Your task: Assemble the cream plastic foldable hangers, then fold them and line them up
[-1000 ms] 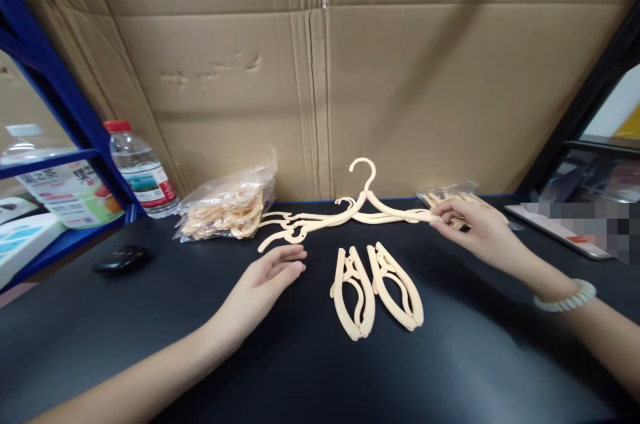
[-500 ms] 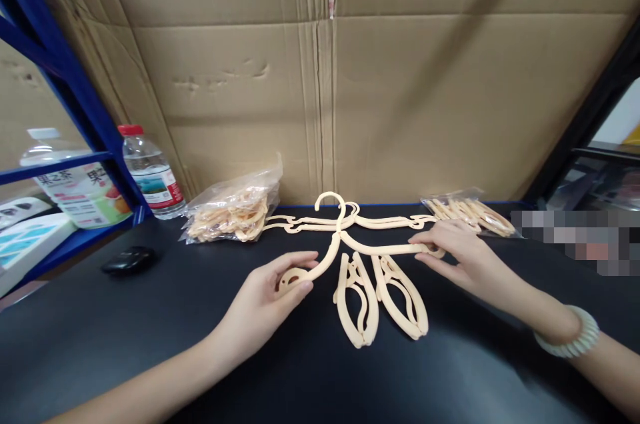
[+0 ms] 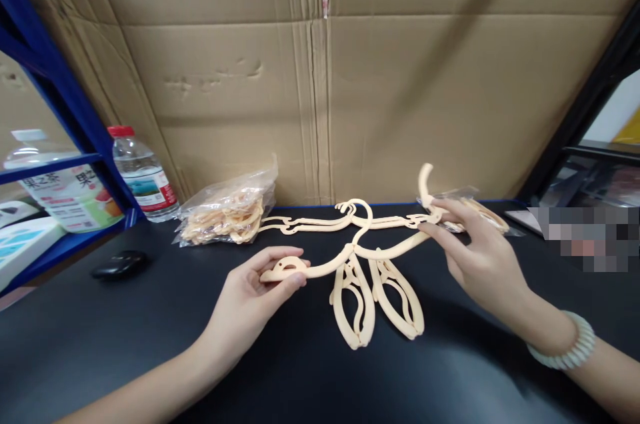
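A cream folding clothes hanger (image 3: 325,270) spans the space between my hands, its hook curving up in the middle. My left hand (image 3: 253,291) pinches the hanger's left end, thumb below and fingers above. At the other end, my right hand (image 3: 480,257) grips the joint of the right arm, where a curved end piece sticks upward. Below the held hanger lie two folded hangers, one on the left (image 3: 369,317) and one on the right (image 3: 416,311). Unfolded hangers (image 3: 310,224) lie spread out behind it; their exact number is hard to make out.
A clear bag of folded hangers (image 3: 225,214) is at the back left, another bag (image 3: 493,216) at the back right, partly behind my right hand. A black mouse (image 3: 120,265), a water bottle (image 3: 145,177) and a blue shelf frame (image 3: 75,104) stand left. Cardboard (image 3: 225,111) walls the back.
The hanger's left arm has swung outward and flatter. Its right end has been raised, and a curved end piece now points up beside my right hand. The view has shifted slightly.
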Motion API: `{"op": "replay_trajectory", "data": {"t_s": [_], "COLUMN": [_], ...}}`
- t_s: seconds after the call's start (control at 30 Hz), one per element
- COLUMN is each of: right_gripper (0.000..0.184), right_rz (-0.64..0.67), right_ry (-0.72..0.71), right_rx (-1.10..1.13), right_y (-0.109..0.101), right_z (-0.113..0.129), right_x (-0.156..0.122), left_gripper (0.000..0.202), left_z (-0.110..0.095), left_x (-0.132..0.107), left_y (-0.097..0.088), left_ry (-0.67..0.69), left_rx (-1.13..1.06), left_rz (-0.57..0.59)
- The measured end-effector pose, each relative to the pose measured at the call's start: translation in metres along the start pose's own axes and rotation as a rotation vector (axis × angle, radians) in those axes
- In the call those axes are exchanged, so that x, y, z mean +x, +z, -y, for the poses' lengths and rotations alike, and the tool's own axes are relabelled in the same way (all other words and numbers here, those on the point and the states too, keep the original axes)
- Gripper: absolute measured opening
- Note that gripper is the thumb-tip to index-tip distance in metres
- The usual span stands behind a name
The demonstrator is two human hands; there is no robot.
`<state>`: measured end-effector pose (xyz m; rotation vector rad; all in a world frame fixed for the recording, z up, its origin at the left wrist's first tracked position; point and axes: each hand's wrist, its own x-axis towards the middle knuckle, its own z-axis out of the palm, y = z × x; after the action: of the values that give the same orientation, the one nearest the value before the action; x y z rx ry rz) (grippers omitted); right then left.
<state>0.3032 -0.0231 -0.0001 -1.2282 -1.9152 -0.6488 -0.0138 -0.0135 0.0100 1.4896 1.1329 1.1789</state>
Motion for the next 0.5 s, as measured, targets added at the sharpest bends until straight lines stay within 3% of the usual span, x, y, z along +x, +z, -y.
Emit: {"op": "replay_trajectory", "data": {"t_s": [0.1, 0.17, 0.27, 0.5], "right_gripper": [0.021, 0.013, 0.018, 0.032], "right_rz": [0.005, 0.085, 0.219, 0.185], "right_ry": [0.078, 0.162, 0.311, 0.644], "right_rx": [0.318, 0.586, 0.911, 1.216], "right_y": [0.002, 0.004, 0.006, 0.006], "right_z": [0.006, 0.011, 0.016, 0.016], "right_x": [0.001, 0.001, -0.001, 0.002], "left_gripper": [0.035, 0.035, 0.037, 0.049], "left_z": [0.001, 0.001, 0.001, -0.009], "left_x": [-0.001, -0.001, -0.002, -0.002], "left_y": [0.0, 0.0, 0.0, 0.001], "left_ry": [0.003, -0.001, -0.017, -0.021], "left_rx": [-0.012, -0.02, -0.048, -0.235], "left_rz": [0.0, -0.006, -0.04, -0.076]}}
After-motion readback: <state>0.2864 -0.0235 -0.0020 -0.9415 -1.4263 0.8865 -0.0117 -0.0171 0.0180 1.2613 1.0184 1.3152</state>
